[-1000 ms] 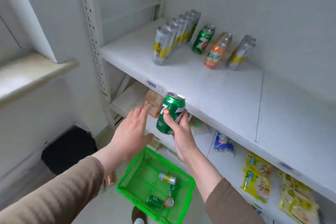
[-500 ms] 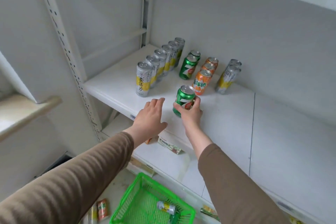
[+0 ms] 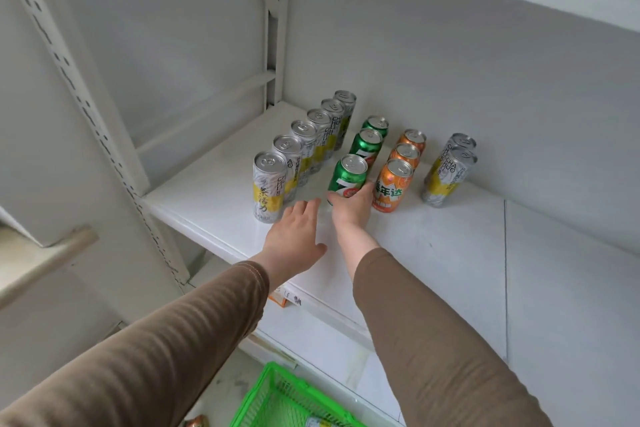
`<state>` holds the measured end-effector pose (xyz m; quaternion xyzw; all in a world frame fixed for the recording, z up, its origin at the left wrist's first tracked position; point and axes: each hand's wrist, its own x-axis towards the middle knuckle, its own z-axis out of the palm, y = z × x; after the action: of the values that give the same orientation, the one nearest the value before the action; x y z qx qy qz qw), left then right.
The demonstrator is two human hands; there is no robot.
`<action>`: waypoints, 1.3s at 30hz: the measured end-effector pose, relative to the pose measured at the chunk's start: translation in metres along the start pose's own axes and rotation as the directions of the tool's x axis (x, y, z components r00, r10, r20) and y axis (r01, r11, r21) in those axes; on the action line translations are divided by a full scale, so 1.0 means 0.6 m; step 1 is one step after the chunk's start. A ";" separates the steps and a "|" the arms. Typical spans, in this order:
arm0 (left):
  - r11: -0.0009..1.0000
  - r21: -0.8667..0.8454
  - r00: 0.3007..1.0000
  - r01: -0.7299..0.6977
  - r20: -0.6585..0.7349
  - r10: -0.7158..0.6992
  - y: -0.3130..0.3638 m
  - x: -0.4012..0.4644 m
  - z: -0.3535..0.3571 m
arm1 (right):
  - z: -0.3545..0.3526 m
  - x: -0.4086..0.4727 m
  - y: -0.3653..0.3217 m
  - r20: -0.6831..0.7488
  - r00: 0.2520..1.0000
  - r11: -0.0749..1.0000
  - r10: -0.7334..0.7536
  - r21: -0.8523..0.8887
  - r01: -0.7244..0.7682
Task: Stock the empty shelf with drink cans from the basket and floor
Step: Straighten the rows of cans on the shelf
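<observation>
**Green can set at the front of its row**

While the right hand (image 3: 350, 206) gripped the green can (image 3: 348, 177) low on its body, thumb on the near-left side and fingers curled round the right, the can stood upright on the shelf (image 3: 433, 253) at the front of the green row. Two more green cans (image 3: 367, 146) stood in line behind it, running toward the back wall.

Just to the left, the left hand (image 3: 294, 236) lay flat and wide, palm down with fingers straight and loosely spread, holding nothing. Its fingertips (image 3: 304, 206) reached near the base of the front silver-and-yellow can (image 3: 269, 187); whether they touched it could not be told. Both arms wore brown sleeves (image 3: 433, 340).

Beyond the left hand, that front can headed a row of six tall silver-and-yellow cans (image 3: 311, 142) slanting back toward the left rear corner. To the right of the held can, and just beside the right hand's fingers, stood the front one of three orange cans (image 3: 393, 185), also lined front to back. Farther right, apart from the orange row, two more silver-and-yellow cans (image 3: 446, 173) stood one behind the other near the back wall.

At the shelf's left edge rose a white perforated upright (image 3: 90, 107). Below, at the bottom of the view, the corner of a green basket (image 3: 277, 399) showed, with part of a silver can (image 3: 317, 422) inside it, and a copper-coloured can (image 3: 197, 421) lay on the floor beside the basket.
</observation>
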<state>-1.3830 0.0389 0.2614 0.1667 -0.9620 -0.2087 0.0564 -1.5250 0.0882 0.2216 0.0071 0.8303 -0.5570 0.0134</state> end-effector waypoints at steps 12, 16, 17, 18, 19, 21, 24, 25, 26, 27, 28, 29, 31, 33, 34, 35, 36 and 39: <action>0.999 0.007 1.000 -0.031 -0.004 0.031 -0.015 0.022 0.007 | 0.010 0.052 -0.025 -0.038 0.997 0.994 0.069 -0.088 -0.072; 1.000 0.006 1.000 -0.024 -0.001 0.024 -0.017 0.021 0.009 | 0.006 0.052 -0.031 -0.021 0.996 0.991 0.092 -0.095 -0.093; 1.000 0.007 1.000 -0.021 -0.004 0.021 -0.017 0.019 0.009 | 0.004 0.050 -0.032 -0.014 0.995 0.991 0.101 -0.089 -0.101; 1.000 0.009 1.000 -0.017 -0.006 0.017 -0.018 0.017 0.010 | 0.004 0.047 -0.032 -0.004 0.994 0.991 0.105 -0.085 -0.105; 1.000 0.011 1.000 -0.014 -0.006 0.014 -0.019 0.014 0.010 | 0.002 0.040 -0.031 0.009 0.994 0.991 0.113 -0.077 -0.112; 1.000 0.013 1.000 -0.010 -0.004 0.010 -0.022 0.005 0.010 | -0.004 0.020 -0.024 0.048 0.992 0.993 0.116 -0.041 -0.114; 1.000 0.001 1.000 0.004 0.017 -0.004 -0.028 -0.013 0.013 | -0.031 -0.033 -0.005 0.148 0.984 0.995 0.102 0.004 -0.104; 1.000 -0.002 1.000 0.014 0.018 -0.014 -0.031 -0.020 0.014 | -0.043 -0.052 0.002 0.181 0.979 0.995 0.093 0.005 -0.096; 1.000 0.001 1.000 0.023 0.016 -0.023 -0.033 -0.029 0.015 | -0.054 -0.070 0.009 0.211 0.975 0.997 0.075 -0.005 -0.076; 1.000 0.006 1.000 0.029 0.009 -0.029 -0.036 -0.038 0.014 | -0.065 -0.086 0.015 0.234 0.971 0.999 0.050 -0.032 -0.044; 0.999 0.013 0.999 0.032 0.001 -0.032 -0.039 -0.048 0.014 | -0.075 -0.104 0.020 0.248 0.969 0.997 0.009 -0.072 0.009; 0.999 0.020 0.999 0.031 -0.010 -0.031 -0.043 -0.060 0.014 | -0.084 -0.120 0.027 0.259 0.965 0.990 -0.043 -0.120 0.077; 0.999 0.024 0.999 0.030 -0.039 -0.029 -0.052 -0.085 0.016 | -0.100 -0.155 0.043 0.279 0.948 0.955 -0.156 -0.202 0.216; 1.000 0.022 0.997 0.020 -0.069 -0.018 -0.061 -0.116 0.023 | -0.117 -0.195 0.061 0.304 0.915 0.899 -0.266 -0.266 0.349; 1.000 0.017 0.996 0.009 -0.093 -0.007 -0.064 -0.132 0.026 | -0.125 -0.213 0.067 0.317 0.892 0.861 -0.323 -0.292 0.416; 1.000 0.012 0.993 -0.005 -0.120 0.006 -0.068 -0.148 0.031 | -0.133 -0.232 0.074 0.328 0.864 0.818 -0.382 -0.315 0.481; 1.000 0.010 0.989 -0.017 -0.144 0.018 -0.071 -0.169 0.038 | -0.141 -0.253 0.084 0.334 0.838 0.775 -0.432 -0.338 0.534; 0.999 -0.001 0.971 -0.047 -0.236 0.046 -0.079 -0.235 0.062 | -0.163 -0.326 0.115 0.344 0.757 0.654 -0.555 -0.382 0.653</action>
<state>-1.2433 0.0610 0.2020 0.1676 -0.9514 -0.1890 0.1760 -1.3293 0.2053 0.2006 -0.3292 0.8898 -0.3030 -0.0901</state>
